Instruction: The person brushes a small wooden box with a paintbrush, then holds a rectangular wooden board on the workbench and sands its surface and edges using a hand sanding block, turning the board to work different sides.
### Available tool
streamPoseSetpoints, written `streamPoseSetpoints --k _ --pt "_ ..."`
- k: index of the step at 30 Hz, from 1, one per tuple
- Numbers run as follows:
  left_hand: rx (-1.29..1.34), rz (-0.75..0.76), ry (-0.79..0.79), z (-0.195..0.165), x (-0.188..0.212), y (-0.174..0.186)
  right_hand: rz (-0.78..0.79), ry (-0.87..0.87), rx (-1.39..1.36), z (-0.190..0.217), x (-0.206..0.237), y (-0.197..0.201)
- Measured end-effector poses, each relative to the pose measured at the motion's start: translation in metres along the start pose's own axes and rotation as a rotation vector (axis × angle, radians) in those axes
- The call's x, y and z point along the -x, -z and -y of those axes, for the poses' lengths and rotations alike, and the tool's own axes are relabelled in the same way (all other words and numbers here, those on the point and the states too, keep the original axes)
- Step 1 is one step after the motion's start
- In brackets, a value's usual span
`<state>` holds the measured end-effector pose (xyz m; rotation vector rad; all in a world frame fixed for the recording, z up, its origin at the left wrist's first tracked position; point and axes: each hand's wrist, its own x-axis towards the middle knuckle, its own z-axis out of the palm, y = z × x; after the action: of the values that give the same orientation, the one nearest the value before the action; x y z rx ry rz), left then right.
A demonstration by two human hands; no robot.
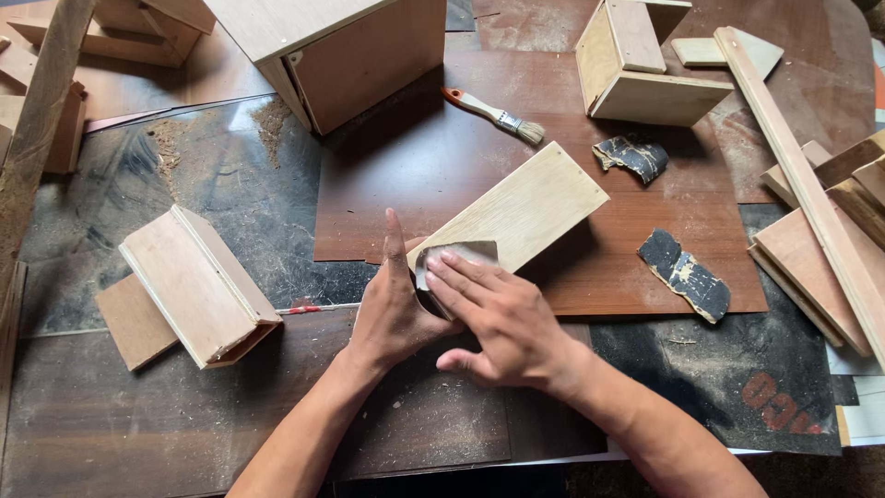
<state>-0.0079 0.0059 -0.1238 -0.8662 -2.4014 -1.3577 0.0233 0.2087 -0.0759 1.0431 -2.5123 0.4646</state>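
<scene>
A pale rectangular wooden board (pixel 527 205) lies tilted across the brown sheet (pixel 442 175) in the middle of the bench. My left hand (pixel 392 309) grips the board's near end from the left, thumb side up. My right hand (pixel 502 318) presses a piece of sandpaper (pixel 461 254) flat against that same near end, fingers stretched over it. The board's near corner is hidden under both hands.
Two worn dark sandpaper scraps (pixel 687 275) (pixel 634 155) lie to the right. A small paintbrush (pixel 493 115) rests behind the board. Wooden boxes stand at back (pixel 355 55) (pixel 636 65), a folded wooden piece (pixel 198 286) at left, stacked planks (pixel 820 231) at right. Sawdust covers the bench.
</scene>
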Motion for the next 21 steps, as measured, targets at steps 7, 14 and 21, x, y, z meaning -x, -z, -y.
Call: streamPoseSetpoints --k 7,14,21 --pt "-0.012 0.031 0.068 -0.003 0.002 -0.003 -0.021 -0.330 0.196 -0.055 -0.004 0.028" --pt "0.006 0.027 0.065 -0.004 0.000 0.001 0.012 0.012 -0.014 0.003 -0.002 0.000" --pt "0.047 0.021 0.077 -0.005 0.003 -0.004 -0.072 -0.304 0.153 -0.042 -0.007 0.027"
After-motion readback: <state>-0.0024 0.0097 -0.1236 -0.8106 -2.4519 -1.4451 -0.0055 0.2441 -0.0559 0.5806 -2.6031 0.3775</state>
